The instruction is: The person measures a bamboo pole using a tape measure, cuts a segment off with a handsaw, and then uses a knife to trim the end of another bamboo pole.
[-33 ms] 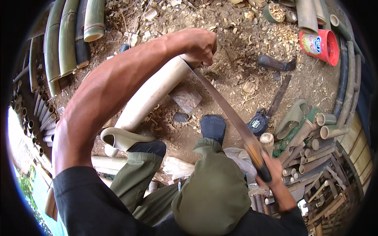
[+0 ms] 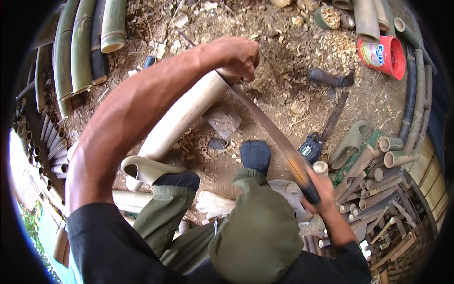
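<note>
A pale, peeled bamboo pole (image 2: 184, 113) slants across the ground in front of me, its near end by a beige tube-shaped piece (image 2: 153, 169) beside my knee. My left hand (image 2: 242, 59) is closed over the pole's far end. With my right hand (image 2: 322, 189) I grip the dark handle of a long hand saw (image 2: 267, 124). The blade crosses the pole just below my left fingers, and its tip shows beyond my left forearm. The cut itself is mostly hidden by that hand and arm.
A wood block (image 2: 223, 121) lies beside the pole. Farther right are a dark-handled tool (image 2: 331, 78), a long-bladed tool (image 2: 333, 118) and a red bucket (image 2: 391, 57). Bamboo poles (image 2: 113, 28) stand far left; cut pieces (image 2: 373, 189) are piled right. Shavings litter the dirt.
The saw has slid forward and to the left through my right hand's motion, so its tip now shows past my left forearm. My left hand stays on the pole's end.
</note>
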`<state>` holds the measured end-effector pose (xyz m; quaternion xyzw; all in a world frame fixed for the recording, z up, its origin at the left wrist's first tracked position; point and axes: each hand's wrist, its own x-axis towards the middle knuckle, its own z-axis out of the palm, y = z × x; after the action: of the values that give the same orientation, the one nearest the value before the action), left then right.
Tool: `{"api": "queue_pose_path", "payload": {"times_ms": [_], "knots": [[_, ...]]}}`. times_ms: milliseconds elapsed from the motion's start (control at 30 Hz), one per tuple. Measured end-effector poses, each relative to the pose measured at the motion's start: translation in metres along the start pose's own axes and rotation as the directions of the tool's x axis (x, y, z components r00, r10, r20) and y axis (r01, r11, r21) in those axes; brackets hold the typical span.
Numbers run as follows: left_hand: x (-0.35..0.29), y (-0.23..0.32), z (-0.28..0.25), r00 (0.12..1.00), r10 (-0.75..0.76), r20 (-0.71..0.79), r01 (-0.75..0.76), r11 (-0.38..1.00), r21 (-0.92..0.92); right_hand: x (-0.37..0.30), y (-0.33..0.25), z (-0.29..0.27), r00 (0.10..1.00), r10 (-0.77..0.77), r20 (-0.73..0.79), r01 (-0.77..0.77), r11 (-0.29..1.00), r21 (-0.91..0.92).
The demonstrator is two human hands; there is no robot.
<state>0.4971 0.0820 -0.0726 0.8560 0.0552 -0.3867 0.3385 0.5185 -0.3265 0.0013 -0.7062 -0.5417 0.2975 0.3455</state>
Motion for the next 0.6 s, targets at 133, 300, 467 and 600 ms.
{"api": "queue_pose_path", "payload": {"times_ms": [133,300,467,600], "knots": [[-0.001,0.006,-0.002,0.987,0.160,0.013,-0.158,0.960,0.229,0.137,-0.025,0.057,0.986,0.078,-0.146,-0.059,0.989,0.135],[-0.001,-0.004,0.002,0.998,-0.059,0.034,0.059,0.998,0.007,0.021,-0.013,-0.004,0.998,-0.038,-0.053,0.042,0.996,0.079],[0.008,0.006,0.001,0.994,0.013,-0.107,-0.008,0.999,0.044,0.084,0.010,0.043,0.995,-0.006,-0.104,0.012,0.998,0.059],[0.005,-0.002,0.004,0.998,-0.056,-0.031,0.057,0.997,0.050,0.130,-0.016,0.058,0.991,0.082,-0.107,-0.065,0.986,0.154]]}}
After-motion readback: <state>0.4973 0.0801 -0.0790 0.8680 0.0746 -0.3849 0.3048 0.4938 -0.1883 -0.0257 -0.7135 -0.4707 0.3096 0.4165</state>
